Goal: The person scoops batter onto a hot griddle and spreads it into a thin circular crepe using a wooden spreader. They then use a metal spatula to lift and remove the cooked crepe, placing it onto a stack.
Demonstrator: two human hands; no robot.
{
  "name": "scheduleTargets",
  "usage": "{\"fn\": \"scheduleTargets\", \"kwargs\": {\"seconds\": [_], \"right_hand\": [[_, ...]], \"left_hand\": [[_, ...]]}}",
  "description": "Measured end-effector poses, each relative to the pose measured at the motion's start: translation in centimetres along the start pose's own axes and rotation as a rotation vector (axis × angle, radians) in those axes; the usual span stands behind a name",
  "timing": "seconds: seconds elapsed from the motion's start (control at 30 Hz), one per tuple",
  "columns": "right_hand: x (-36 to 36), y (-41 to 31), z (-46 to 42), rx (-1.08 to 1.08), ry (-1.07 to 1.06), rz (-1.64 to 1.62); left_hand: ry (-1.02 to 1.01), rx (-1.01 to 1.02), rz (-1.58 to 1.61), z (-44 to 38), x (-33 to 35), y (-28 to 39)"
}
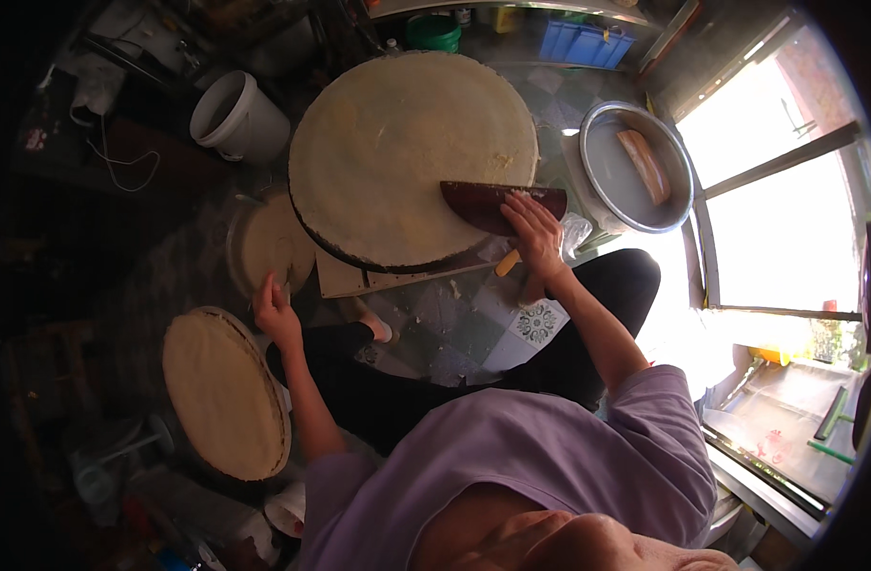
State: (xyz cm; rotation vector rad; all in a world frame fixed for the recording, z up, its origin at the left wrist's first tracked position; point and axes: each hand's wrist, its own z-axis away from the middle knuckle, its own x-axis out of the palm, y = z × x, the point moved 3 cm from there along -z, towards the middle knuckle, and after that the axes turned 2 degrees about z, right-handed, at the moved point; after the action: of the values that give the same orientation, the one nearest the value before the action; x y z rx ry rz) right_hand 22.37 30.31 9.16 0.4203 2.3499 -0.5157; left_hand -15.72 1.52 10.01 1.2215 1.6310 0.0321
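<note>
A large round griddle (pixel 407 153) is covered by a thin pale layer of batter, with small yellowish crumbs near its right side. My right hand (pixel 535 228) grips a dark half-moon scraper (pixel 478 207), which lies along the griddle's lower right edge. Left of the griddle, my left hand (pixel 275 310) is raised by the rim of a round basin of batter (pixel 271 243); a thin handle seems to be at its fingers, but I cannot tell if they hold it. Below that hand is a stack of thin round flatbreads (pixel 221 396). A yellow handle (pixel 506 263) shows beneath the scraper.
At the right, a metal basin (pixel 681 203) of liquid holds a wooden piece (pixel 643 165). A white bucket (pixel 253 125) stands at upper left. Behind the griddle are a green bucket (pixel 434 34) and a blue crate (pixel 585 44). Clear plastic (pixel 574 234) lies near my right hand.
</note>
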Motion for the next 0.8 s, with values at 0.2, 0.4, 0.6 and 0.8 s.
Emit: {"fn": "scheduleTargets", "kwargs": {"seconds": [0.2, 0.4, 0.6, 0.8], "right_hand": [[1.4, 4.5, -3.7, -0.051, -0.070, 0.003], [6.9, 16.3, -12.6, 0.087, -0.087, 0.014], [7.5, 18.5, -17.6, 0.053, -0.086, 0.145], [3.2, 4.9, -5.5, -0.138, -0.088, -0.044]], "left_hand": [[0.065, -0.048, -0.004, -3.1, 1.6, -3.9], [0.077, -0.046, 0.039, -4.0, 2.4, -2.7], [0.095, -0.081, 0.057, -5.1, 2.8, -3.2], [0.065, -0.077, 0.114, -4.5, 3.0, -2.6]]}}
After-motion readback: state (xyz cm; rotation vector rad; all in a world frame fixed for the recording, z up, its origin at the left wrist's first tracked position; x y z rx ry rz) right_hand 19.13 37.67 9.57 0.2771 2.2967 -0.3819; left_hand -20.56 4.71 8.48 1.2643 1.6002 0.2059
